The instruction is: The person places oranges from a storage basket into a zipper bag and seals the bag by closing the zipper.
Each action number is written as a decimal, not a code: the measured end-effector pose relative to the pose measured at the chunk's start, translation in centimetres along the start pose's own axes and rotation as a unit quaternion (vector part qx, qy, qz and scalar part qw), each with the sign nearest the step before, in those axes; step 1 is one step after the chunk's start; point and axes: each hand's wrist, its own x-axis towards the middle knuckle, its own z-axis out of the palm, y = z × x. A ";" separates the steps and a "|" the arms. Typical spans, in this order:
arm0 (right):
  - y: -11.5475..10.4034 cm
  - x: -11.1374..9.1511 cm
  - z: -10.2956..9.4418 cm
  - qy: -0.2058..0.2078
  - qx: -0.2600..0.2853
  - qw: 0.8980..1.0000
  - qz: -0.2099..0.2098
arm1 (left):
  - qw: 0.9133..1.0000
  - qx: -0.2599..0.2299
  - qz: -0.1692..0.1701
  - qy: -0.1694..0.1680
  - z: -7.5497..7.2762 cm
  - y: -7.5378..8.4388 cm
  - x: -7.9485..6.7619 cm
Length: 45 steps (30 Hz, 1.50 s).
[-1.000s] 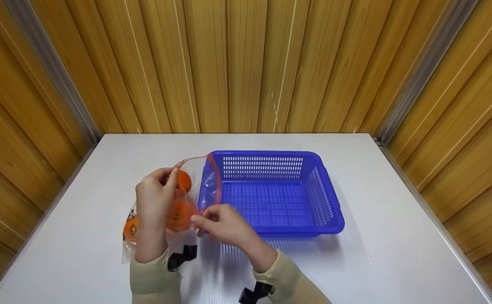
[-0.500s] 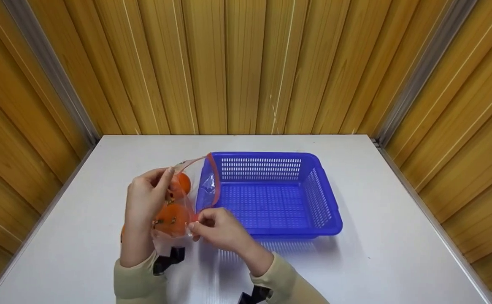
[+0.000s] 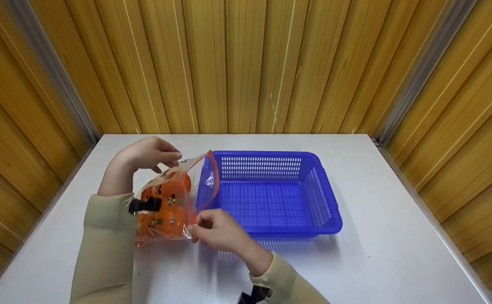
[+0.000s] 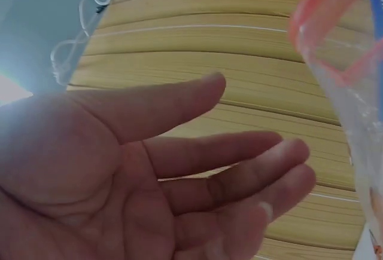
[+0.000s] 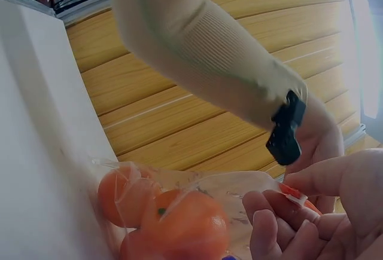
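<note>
A clear plastic zip bag [image 3: 172,198] with a red-edged mouth and small printed figures lies left of the blue basket. Inside it are several round orange fruits [image 5: 194,224], one showing a green stem spot. The bag's mouth faces right and overlaps the basket's left side in the head view. My right hand [image 3: 220,228] pinches the near corner of the red edge between thumb and fingers. Beyond the bag's far side is my left hand [image 3: 151,154], palm visible in the left wrist view, fingers loosely bent and apart, holding nothing.
A blue perforated plastic basket [image 3: 267,202] stands at the middle of the white table [image 3: 381,249]. Wood-patterned panels [image 3: 246,71] rise behind the table and along both sides.
My left hand has let go of the bag's edge and moved left and away to the bag's far side. My right hand has shifted slightly left, keeping its pinch. More of the bag now shows.
</note>
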 end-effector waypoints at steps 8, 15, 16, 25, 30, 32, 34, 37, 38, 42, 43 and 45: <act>0.1 0.1 0.1 -0.012 0.004 1.000 0.007 | 0.996 -0.058 0.029 -0.069 -1.1 -2.5 5.5; 0.3 0.1 0.0 -0.021 0.007 1.000 0.012 | 0.992 -0.070 0.013 -0.100 -0.2 -3.0 9.0; 0.3 0.0 0.0 -0.022 0.004 1.000 0.013 | 0.992 -0.065 0.010 -0.105 0.1 -3.0 9.3; 0.7 -0.1 0.1 -0.035 0.002 0.999 -0.007 | 0.995 -0.040 -0.019 -0.089 2.4 -3.0 10.8; 0.6 -0.1 -0.1 -0.042 -0.001 0.999 -0.006 | 0.998 -0.052 -0.021 -0.038 2.3 -3.5 10.6; 0.5 0.0 -0.2 -0.040 -0.001 0.999 -0.006 | 0.998 -0.064 -0.022 -0.016 1.8 -3.9 10.1; 0.4 0.0 -0.3 -0.037 -0.001 0.999 -0.006 | 0.997 -0.075 -0.023 0.005 1.2 -4.2 9.4; 0.1 0.1 -0.6 -0.025 0.002 1.000 -0.006 | 0.994 -0.094 -0.028 0.039 0.0 -4.8 8.2; 0.0 0.2 -0.7 -0.019 0.000 1.000 -0.006 | 0.993 -0.101 -0.033 0.050 -0.4 -5.0 7.7; -0.8 0.7 -1.5 0.008 -0.017 1.000 -0.009 | 0.986 -0.127 -0.056 0.096 -2.1 -6.2 5.8; -1.1 0.9 -1.8 0.016 -0.027 0.999 -0.013 | 0.983 -0.137 -0.062 0.108 -2.4 -6.5 5.3; -1.7 1.4 -2.4 0.031 -0.049 0.998 -0.017 | 0.976 -0.157 -0.071 0.135 -3.0 -7.1 4.3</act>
